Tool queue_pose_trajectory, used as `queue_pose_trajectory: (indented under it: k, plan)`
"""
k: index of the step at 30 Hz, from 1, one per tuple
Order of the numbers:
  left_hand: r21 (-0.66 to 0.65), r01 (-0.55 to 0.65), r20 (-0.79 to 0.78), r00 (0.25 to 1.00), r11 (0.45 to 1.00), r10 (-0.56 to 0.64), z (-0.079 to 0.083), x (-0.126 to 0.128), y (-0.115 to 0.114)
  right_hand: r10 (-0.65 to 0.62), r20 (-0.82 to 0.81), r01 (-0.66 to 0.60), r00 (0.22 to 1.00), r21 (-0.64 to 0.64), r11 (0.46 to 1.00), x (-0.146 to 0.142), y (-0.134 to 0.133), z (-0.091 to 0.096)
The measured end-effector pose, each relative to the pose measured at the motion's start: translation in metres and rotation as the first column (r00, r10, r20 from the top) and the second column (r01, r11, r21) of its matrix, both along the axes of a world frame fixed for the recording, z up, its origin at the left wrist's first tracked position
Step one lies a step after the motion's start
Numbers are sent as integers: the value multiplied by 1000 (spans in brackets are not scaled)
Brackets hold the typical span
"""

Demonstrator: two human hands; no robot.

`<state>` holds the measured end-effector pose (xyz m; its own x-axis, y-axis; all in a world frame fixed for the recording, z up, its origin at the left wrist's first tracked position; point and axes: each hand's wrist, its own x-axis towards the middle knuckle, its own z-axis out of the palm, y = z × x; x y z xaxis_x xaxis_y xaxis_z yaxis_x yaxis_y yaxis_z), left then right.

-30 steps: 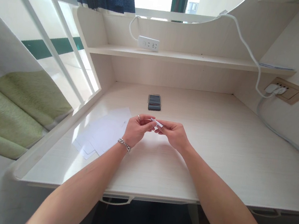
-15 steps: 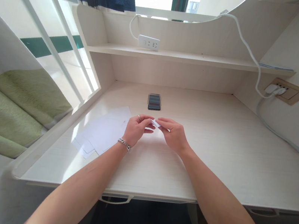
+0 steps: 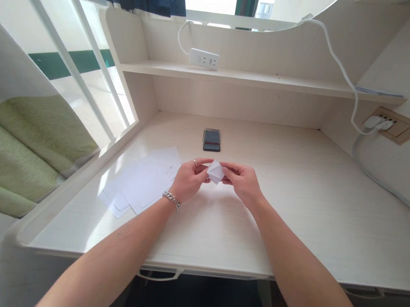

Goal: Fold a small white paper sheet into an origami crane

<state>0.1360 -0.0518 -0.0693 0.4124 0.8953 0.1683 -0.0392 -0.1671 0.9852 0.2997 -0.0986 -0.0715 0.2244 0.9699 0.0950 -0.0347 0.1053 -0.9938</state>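
Note:
Between my two hands is a small piece of folded white paper, raised above the desk with a diamond-shaped face toward me. My left hand pinches its left side; a ring and a chain bracelet show on this hand and wrist. On the right side, my right hand grips the paper between thumb and fingers. Parts of the fingertips are hidden behind the paper. Several loose white sheets lie overlapping on the desk, left of my left hand. A dark phone-like object, partly blurred, lies just beyond my hands.
The pale desk has a raised back with a shelf. A white power strip stands on that shelf. A white cable runs to a wall socket at the right. White railings border the left.
The folded paper has turned from a narrow edge-on view to a wider diamond shape facing me. Both hands have shifted slightly and still hold it.

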Motion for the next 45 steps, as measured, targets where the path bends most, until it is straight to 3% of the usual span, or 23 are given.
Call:
queue_pose_trajectory:
  k: [6,12,19,25,29,39,42,45]
  plan:
    - [95,104,-37,994,990,-101,-2,-1,0,105,-18,-105,994,-7,994,-1,-3,4]
    - [55,62,32,997,997,-64,-1,-1,0,169,-160,-178,973,-41,983,3,-1,2]
    - [140,-19,-25,999,990,23,3,-2,-2,212,-140,-220,967,-45,975,6,-2,0]
    - [135,-90,-30,995,987,95,1,1,-3,216,-147,-227,965,-58,972,2,-6,7]
    - [148,-67,-47,996,987,75,0,3,-4,218,-144,-229,965,-59,972,1,-8,10]
    - [-100,136,44,990,986,-132,8,4,-11,161,-157,-178,974,-98,979,2,-7,8]
    - [-123,82,23,997,989,-80,9,5,-11,129,-73,-136,989,-91,987,-1,-6,9]
    - [-108,-54,-49,998,993,49,8,5,-8,55,59,-52,997,-60,997,-5,-7,9]
